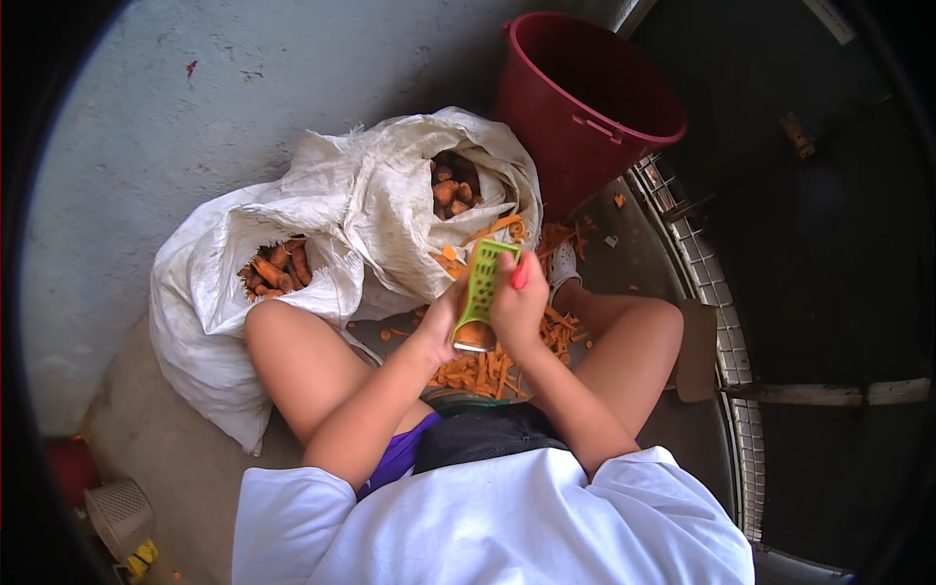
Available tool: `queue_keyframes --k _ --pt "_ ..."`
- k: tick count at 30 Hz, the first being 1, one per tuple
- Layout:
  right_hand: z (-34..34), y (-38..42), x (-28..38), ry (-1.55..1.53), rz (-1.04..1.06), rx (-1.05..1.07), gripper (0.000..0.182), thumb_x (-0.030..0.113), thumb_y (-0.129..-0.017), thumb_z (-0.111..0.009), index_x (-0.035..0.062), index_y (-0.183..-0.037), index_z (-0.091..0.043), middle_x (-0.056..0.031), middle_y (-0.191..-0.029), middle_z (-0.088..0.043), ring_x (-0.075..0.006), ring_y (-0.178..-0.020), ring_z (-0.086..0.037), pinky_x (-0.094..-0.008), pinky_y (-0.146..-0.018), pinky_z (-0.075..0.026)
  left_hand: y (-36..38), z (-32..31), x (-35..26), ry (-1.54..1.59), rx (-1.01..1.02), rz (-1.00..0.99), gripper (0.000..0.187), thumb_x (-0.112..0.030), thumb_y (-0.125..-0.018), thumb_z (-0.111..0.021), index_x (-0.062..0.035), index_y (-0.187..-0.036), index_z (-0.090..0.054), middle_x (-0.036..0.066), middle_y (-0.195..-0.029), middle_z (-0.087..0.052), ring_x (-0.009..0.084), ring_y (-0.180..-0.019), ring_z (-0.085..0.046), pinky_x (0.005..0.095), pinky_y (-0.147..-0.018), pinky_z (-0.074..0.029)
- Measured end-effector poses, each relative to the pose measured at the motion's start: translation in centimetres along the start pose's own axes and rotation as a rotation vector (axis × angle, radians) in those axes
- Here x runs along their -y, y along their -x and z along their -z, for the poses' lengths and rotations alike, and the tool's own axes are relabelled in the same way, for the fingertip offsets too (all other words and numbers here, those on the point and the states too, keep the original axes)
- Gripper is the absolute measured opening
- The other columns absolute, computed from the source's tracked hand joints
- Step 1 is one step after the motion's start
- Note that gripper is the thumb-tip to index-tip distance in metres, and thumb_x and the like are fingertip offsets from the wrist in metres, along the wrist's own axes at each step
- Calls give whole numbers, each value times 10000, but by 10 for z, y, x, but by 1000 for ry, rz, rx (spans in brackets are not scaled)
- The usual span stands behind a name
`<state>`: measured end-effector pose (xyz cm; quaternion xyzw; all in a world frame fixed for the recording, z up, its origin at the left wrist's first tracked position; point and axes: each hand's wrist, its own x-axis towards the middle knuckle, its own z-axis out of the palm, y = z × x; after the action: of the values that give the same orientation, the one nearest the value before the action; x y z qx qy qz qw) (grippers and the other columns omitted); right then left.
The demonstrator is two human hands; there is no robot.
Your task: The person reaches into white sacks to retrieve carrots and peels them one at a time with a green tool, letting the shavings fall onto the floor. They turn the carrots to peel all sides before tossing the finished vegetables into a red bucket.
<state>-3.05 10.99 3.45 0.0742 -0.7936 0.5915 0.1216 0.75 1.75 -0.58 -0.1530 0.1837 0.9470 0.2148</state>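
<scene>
A green grater-like tool [482,283] with rows of holes stands between my hands, above a heap of orange peelings [478,374]. My left hand [444,317] is closed at its left side, near the lower end, where an orange piece [474,335] shows; whether the fingers grip the tool or that piece is hard to tell. My right hand [518,304] is closed round something with a red handle [521,272], beside the tool's right edge. Most of what lies inside the right fist is hidden.
Two white woven sacks [219,322] [390,195] hold orange roots [278,268]. Behind them stands a red bucket [561,117]. A wire rack edge [717,322] runs along the right. At lower left lies a beige perforated basket [120,519].
</scene>
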Motion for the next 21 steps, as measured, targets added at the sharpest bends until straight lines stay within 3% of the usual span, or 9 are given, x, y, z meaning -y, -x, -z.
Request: queue_keyframes --k 2,6,9,11,12,13,15,18,21 --pt "1 5 2 78 -16 36 120 110 -816 -494 -5 -847 -510 -179 -623 -527 -302 -567 -534 -340 -516 -401 4 -6 3 -27 -116 -4 378 -354 -890 -304 -72 -1083 -465 80 -949 -569 193 -829 -573 319 -713 -482" --pt "2 -12 -13 165 -35 -38 111 102 -793 -513 2 -841 -512 -201 -658 -539 -342 -608 -542 -368 -541 -411 2 4 3 -285 -113 61 397 -364 -899 -281 -50 -1044 -477 88 -846 -568 182 -733 -576 309 -643 -487" --pt "13 -59 -26 177 29 -266 166 158 -829 -481 4 -770 -492 -143 -605 -505 -245 -535 -479 -344 -529 -388 15 -15 4 -471 -129 123 434 -394 -896 -285 -25 -1003 -488 92 -770 -556 178 -622 -565 304 -585 -480" --pt "24 -93 -45 219 -47 -376 176 163 -831 -477 4 -757 -483 -141 -600 -502 -246 -529 -467 -350 -527 -381 18 -18 3 -524 -90 159 452 -413 -891 -293 -22 -1003 -488 94 -770 -556 181 -615 -565 303 -583 -478" --pt "29 -106 -55 263 31 -467 178 166 -832 -475 4 -758 -482 -145 -605 -504 -248 -525 -463 -347 -532 -382 18 -17 3 -567 -42 138 473 -428 -888 -290 -14 -1011 -482 98 -772 -558 177 -627 -568 301 -585 -477" --pt "35 -113 -51 261 -64 -480 181 168 -839 -465 3 -767 -487 -128 -608 -507 -225 -517 -453 -328 -537 -384 18 -17 3 -538 -43 131 469 -425 -889 -292 -15 -1016 -480 98 -784 -559 176 -638 -568 300 -589 -477" --pt "44 -117 -46 137 -84 -447 181 165 -849 -451 1 -780 -489 -97 -608 -494 -174 -523 -441 -305 -538 -380 18 -17 4 -477 -48 116 462 -418 -890 -294 -16 -1026 -477 97 -807 -560 173 -660 -568 300 -596 -477" --pt "36 -97 -28 -93 -35 -369 221 183 -857 -456 18 -710 -445 2 -602 -427 -69 -548 -378 -240 -512 -334 7 -10 3 -570 -276 -36 449 -407 -892 -303 -22 -1045 -474 94 -848 -559 172 -692 -565 302 -611 -479" --pt "17 -61 -19 -190 0 -188 210 169 -863 -435 3 -735 -443 -51 -590 -437 -109 -550 -396 -281 -529 -360 1 1 -2 -469 -291 1 437 -399 -892 -310 -31 -1063 -471 91 -877 -555 172 -719 -561 306 -616 -482"
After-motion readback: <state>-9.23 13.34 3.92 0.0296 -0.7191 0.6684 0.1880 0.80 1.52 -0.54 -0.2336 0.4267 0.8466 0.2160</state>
